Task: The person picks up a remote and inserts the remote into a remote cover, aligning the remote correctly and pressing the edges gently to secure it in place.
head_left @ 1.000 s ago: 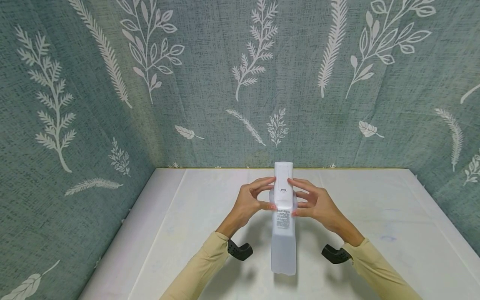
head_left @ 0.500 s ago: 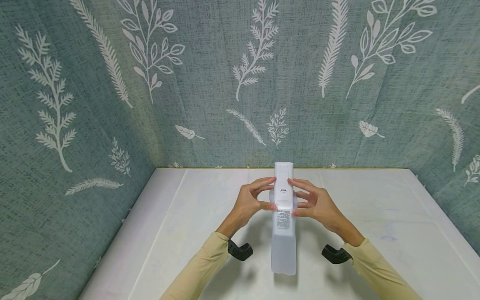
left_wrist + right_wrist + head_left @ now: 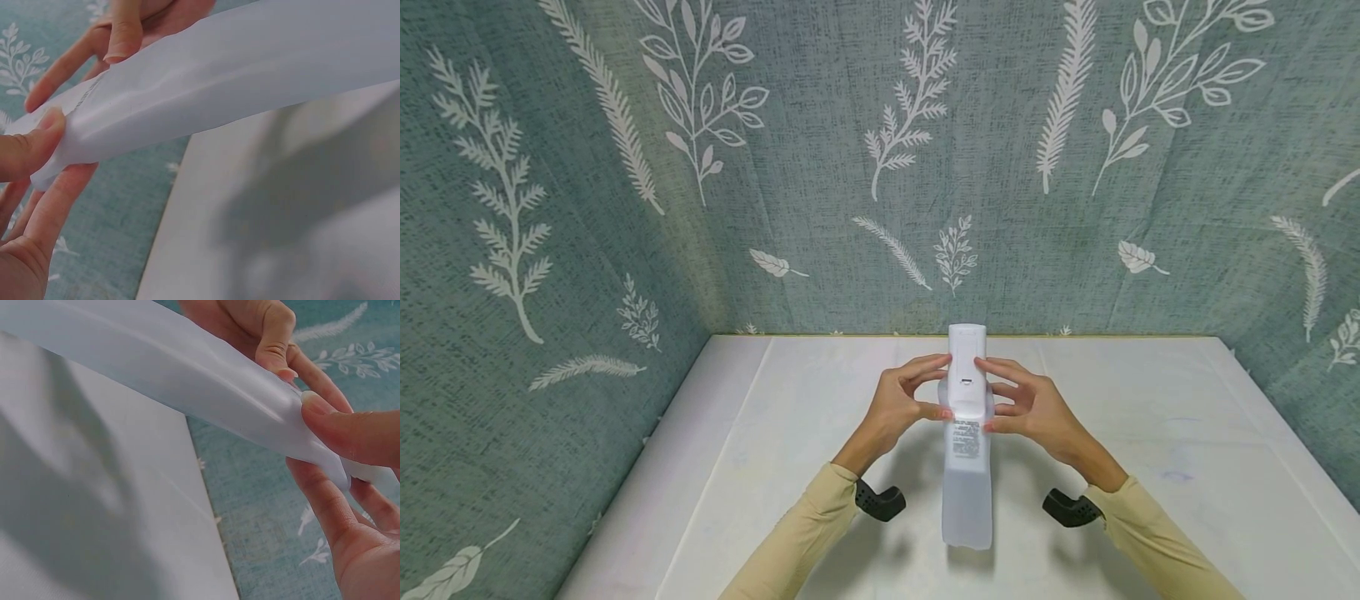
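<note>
A white remote control (image 3: 967,354), its back with the battery cover facing up, sticks out of a translucent soft sleeve (image 3: 967,508). Printed text shows through the sleeve below the battery cover, and the sleeve's near part hangs past it, raised over the table. My left hand (image 3: 901,397) pinches the left side of the remote and sleeve between thumb and fingers. On the opposite side my right hand (image 3: 1036,407) grips likewise. Both wrist views show the sleeve (image 3: 219,75) held at its opening, thumb above and fingers beneath; the remote's front is hidden.
A white table (image 3: 760,467) lies under the hands, its far edge meeting a green leaf-patterned cloth (image 3: 820,167). That cloth also stands along the left and right sides. Black wrist mounts (image 3: 882,502) jut inward beneath both forearms.
</note>
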Action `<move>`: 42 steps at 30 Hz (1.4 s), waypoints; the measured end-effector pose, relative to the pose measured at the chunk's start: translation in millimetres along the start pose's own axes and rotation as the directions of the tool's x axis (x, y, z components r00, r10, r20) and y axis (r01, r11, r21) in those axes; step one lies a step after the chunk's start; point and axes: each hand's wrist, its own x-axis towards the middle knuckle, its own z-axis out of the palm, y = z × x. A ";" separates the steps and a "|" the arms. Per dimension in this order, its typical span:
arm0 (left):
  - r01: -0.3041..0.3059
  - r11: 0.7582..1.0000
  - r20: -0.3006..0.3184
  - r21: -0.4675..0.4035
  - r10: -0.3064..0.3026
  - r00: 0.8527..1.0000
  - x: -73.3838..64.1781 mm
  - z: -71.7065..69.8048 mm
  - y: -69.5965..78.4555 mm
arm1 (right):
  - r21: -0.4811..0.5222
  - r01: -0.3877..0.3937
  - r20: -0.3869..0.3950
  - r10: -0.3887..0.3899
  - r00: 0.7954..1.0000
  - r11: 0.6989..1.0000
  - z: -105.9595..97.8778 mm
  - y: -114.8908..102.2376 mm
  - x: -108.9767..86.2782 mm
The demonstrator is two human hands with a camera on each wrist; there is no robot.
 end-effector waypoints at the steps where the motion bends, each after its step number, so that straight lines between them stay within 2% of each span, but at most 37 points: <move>1: 0.001 1.000 -0.001 0.000 -0.001 1.000 0.0 0.3 -0.1 | 0.002 0.002 0.001 -0.002 1.000 1.000 -0.2 0.0 -0.1; 13: -0.011 1.000 0.007 -0.015 0.012 1.000 2.7 2.8 -5.0 | 0.012 0.005 -0.005 -0.005 1.000 1.000 -3.2 -0.1 -3.1; 25: -0.028 0.999 0.009 -0.014 0.028 1.000 2.0 5.0 -2.4 | 0.001 0.009 -0.006 -0.009 1.000 1.000 -4.0 -1.1 -3.6; 31: -0.010 1.000 0.006 -0.005 0.011 1.000 2.4 4.7 -2.6 | -0.008 -0.001 -0.017 0.001 1.000 1.000 -4.0 -1.1 -3.9; 42: -0.016 1.000 -0.003 -0.006 0.016 1.000 1.8 3.8 -2.5 | -0.003 -0.006 -0.023 0.006 1.000 1.000 -2.6 -1.7 -3.3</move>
